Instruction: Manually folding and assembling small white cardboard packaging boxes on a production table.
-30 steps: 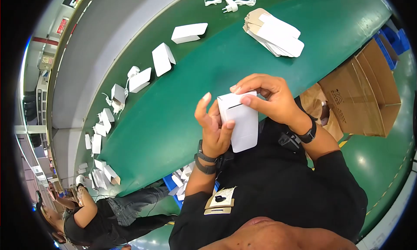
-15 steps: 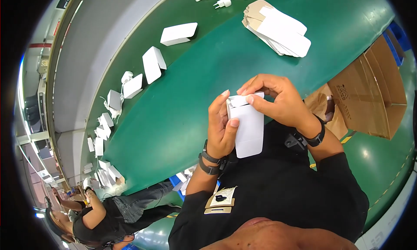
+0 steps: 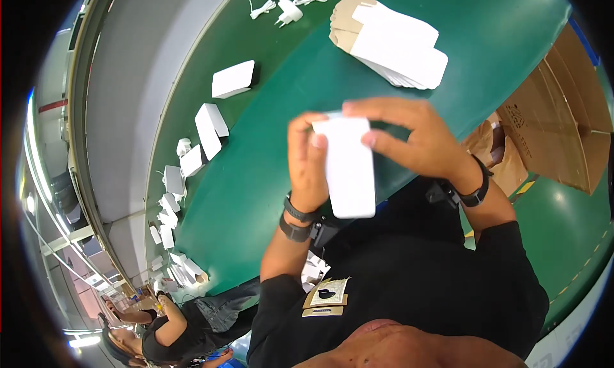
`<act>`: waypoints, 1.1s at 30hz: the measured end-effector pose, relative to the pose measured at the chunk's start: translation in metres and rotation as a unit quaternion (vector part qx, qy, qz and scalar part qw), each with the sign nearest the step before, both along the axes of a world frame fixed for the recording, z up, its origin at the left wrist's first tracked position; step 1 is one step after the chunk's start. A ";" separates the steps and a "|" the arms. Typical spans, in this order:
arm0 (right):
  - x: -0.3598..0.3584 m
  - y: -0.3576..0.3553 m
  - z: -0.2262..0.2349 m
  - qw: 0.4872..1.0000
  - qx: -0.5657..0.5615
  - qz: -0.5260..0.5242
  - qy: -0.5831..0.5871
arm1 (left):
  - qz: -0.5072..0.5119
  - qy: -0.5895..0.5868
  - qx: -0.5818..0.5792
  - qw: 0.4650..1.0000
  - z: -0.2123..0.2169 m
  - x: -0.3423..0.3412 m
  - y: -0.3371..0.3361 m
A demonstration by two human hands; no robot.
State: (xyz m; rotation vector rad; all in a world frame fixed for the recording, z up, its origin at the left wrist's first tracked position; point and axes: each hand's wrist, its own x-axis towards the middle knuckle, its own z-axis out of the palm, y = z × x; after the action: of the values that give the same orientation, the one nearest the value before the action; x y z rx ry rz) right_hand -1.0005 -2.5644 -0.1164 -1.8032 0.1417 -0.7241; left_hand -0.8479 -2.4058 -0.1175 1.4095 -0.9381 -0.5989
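Note:
A small white cardboard box (image 3: 350,169) stands in front of my chest, its broad face toward me and its lower end free. My left hand (image 3: 308,160) is closed round its left side, with the thumb on the front face. My right hand (image 3: 419,134) grips its upper right, the thumb at the right edge and the fingers over the top end. Slight blur hides the details of that top end. On the green work surface (image 3: 281,105) beyond lies a stack of flat white cartons (image 3: 400,45) with brown inner sides.
A white plug adapter with cable (image 3: 290,11) lies at the far edge. Several white boxes (image 3: 211,131) line the left side. A large brown carton (image 3: 550,118) stands at right. Another person (image 3: 173,326) works at lower left.
The box has turned, so its plain face shows instead of the flap at its top. Both hands have shifted slightly left with it. My right thumb has moved to the box's right edge.

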 end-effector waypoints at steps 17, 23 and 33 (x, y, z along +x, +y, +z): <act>0.010 -0.080 -0.002 0.857 -0.391 -0.304 0.145 | 0.267 0.175 -0.127 0.939 -0.055 0.182 -0.114; 0.018 0.013 0.011 0.906 -0.320 -0.263 -0.081 | -0.008 0.156 -0.176 0.972 0.001 -0.018 -0.054; -0.028 0.036 0.058 0.999 0.034 -0.003 0.025 | -0.218 0.309 -0.047 0.925 -0.037 -0.018 0.063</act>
State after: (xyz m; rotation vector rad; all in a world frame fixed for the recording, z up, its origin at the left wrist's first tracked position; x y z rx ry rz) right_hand -1.0288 -2.5284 -0.0580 -1.7577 0.2027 -0.6725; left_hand -0.8655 -2.3425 -0.1542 0.8287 -0.7458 -1.2310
